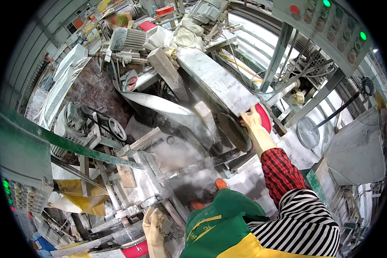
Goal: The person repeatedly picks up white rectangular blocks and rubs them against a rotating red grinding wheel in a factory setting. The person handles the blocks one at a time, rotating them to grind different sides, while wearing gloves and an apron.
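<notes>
My right hand (254,124), in a cream rubber glove, reaches forward to the end of a long grey dusty cover (219,79). Its fingers curl over the edge of a red curved piece (264,117) there; the fingers partly hide it, and I cannot tell its exact kind. Low in the view, my left hand (155,225), gloved the same way, is raised with fingers loosely bent and apart, nothing visible in it. Beside it lies another red curved surface (135,250) on a machine, apparently not touched.
Control panels with green lights stand at the upper right (327,30) and lower left (23,189). A green rail (69,144) crosses the left side. Wooden blocks (167,73), a motor (128,39) and a round-based stand (307,132) surround me. Another person (116,19) is far back left.
</notes>
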Tool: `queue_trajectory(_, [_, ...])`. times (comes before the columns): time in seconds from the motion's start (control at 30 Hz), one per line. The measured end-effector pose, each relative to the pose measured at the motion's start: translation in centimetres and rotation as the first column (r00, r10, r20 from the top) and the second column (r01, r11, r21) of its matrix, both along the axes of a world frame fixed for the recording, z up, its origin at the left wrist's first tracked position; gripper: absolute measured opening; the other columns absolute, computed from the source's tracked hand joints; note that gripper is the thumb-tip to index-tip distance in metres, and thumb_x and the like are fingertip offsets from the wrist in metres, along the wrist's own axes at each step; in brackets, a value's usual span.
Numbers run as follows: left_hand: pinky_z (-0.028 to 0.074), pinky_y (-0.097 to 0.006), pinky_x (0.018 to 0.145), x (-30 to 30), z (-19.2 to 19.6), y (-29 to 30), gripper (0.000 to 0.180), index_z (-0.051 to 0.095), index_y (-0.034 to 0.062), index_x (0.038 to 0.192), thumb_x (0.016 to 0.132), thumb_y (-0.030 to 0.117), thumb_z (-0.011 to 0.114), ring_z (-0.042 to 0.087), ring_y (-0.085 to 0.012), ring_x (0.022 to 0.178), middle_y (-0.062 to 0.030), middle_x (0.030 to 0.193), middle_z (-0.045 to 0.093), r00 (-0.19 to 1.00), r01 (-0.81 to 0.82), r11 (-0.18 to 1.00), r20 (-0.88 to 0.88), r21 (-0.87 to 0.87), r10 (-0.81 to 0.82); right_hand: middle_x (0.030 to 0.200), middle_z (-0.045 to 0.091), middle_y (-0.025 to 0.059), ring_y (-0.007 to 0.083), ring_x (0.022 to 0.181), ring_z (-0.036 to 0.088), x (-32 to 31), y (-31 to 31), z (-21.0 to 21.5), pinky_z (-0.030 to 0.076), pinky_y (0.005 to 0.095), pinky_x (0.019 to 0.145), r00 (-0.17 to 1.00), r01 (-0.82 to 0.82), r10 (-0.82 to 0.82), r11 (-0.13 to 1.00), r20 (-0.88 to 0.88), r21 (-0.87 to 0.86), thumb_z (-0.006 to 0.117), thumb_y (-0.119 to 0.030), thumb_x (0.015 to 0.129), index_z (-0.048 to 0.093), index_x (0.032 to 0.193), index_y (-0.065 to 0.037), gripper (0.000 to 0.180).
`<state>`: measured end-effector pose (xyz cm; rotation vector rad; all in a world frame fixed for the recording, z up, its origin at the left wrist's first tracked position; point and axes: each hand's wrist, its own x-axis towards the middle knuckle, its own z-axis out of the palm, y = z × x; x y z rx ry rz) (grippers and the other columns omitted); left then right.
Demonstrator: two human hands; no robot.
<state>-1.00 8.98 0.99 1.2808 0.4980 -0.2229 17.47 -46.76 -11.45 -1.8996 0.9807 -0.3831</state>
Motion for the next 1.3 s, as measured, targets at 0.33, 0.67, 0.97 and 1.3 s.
queue_trajectory(0.33, [0.050,-0.038,0.100,-6.1,-7.5,22.5,0.066,0.047,-0.0020,0.144,0.090,0.025,0.074,0.061,-0.0293,0.114,-0.0214,0.133,0.059,0.870,-0.231,-0.191,0.290,0.954,0.398,0.143,0.050,0.0181,0.0271,0.116,0.060,-3.3,1.8,2.6,0.048,0.0423,0.105,0.686,-0.332,-0.381,0.594,0.619,0.733,0.055,-0.002,0.098,0.030,0.152,-0.003,0.060])
queue_trajectory(0.67, [0.049,-0.042,0.101,-4.7,-9.0,19.3,0.063,0.047,-0.0029,0.144,0.093,0.027,0.070,0.059,-0.0334,0.117,-0.0231,0.133,0.059,0.885,-0.107,-0.186,0.179,0.977,0.431,0.106,0.072,0.0110,0.0135,0.084,0.067,-13.1,16.1,0.2,0.056,0.0273,0.075,0.892,-0.451,0.280,0.478,0.356,0.754,0.068,-0.009,0.095,0.051,0.142,-0.001,0.051])
queue_trajectory(0.97, [0.048,-0.045,0.102,-7.0,-6.0,15.7,0.061,0.047,-0.0037,0.143,0.095,0.029,0.066,0.058,-0.0372,0.119,-0.0246,0.133,0.058,0.867,-0.268,-0.208,0.330,0.941,0.373,0.107,0.072,0.0106,0.0124,0.087,0.068,-14.8,16.3,-2.1,0.057,0.0271,0.079,0.890,-0.414,0.392,0.478,0.234,0.774,0.065,-0.015,0.096,0.052,0.143,-0.006,0.049])
queue_trajectory(1.3, [0.033,-0.042,0.116,-2.0,-0.6,-0.8,0.080,0.046,-0.0067,0.143,0.075,0.016,0.082,0.043,-0.0319,0.137,-0.0224,0.147,0.047,0.918,-0.347,0.634,0.388,0.691,0.080,0.101,0.070,0.0061,0.0092,0.083,0.062,-11.1,26.4,1.9,0.050,0.0230,0.070,0.551,-0.737,0.677,0.121,0.488,0.665,0.061,-0.016,0.100,0.049,0.146,-0.007,0.049])
